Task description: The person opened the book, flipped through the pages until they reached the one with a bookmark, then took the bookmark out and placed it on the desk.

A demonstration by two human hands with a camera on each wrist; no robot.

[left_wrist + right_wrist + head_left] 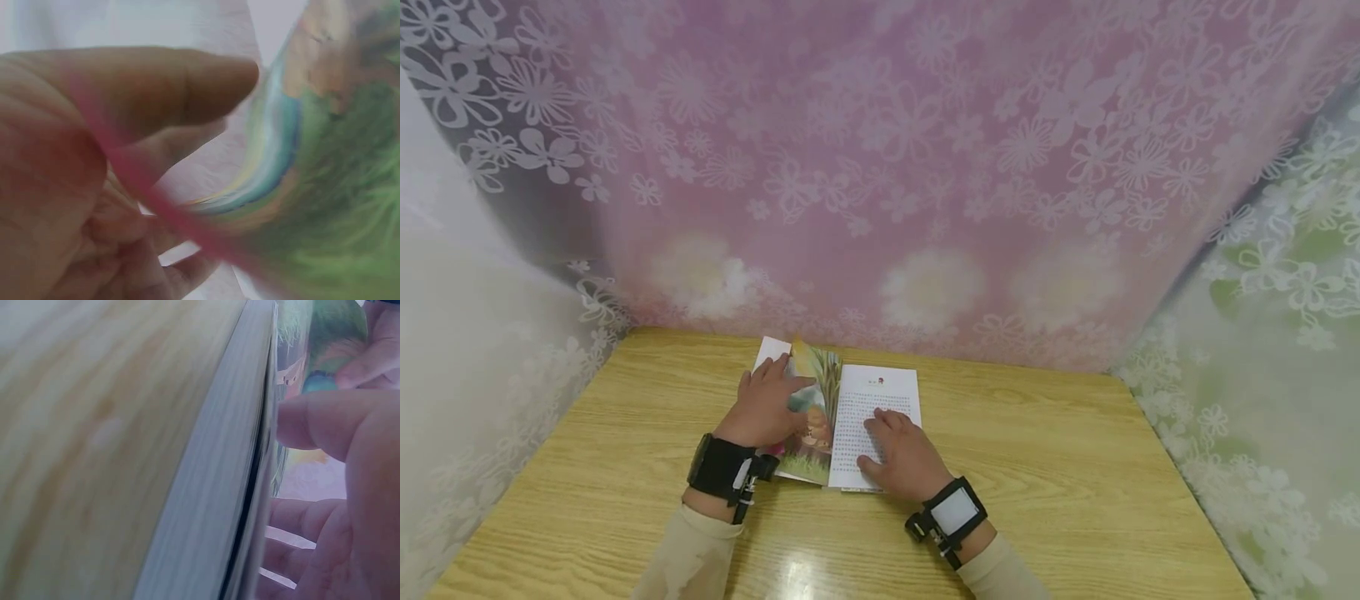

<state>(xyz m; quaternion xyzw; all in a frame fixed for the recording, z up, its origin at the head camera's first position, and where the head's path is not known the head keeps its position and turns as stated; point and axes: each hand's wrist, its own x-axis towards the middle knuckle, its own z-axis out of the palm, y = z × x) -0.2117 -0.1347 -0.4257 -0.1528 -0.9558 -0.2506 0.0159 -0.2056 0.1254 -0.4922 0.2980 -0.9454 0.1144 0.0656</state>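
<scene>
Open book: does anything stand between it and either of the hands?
Nothing visible does. In the head view, the left hand is over the illustrated page and the right hand over the text page, with nothing else between.

Back wall's a pinkish-purple sheet (pixel 925 125) with white flowers all over, going grey toward the upper left, plus 3 big blurry pale blooms (pixel 932 287) down low. Left sheet (pixel 482 358) is whitish, right sheet (pixel 1277 400) has green patches and more white flowers. Table's (pixel 1037 442) yellowish wood grain, with a bright glare spot (pixel 797 575) up front.
</scene>
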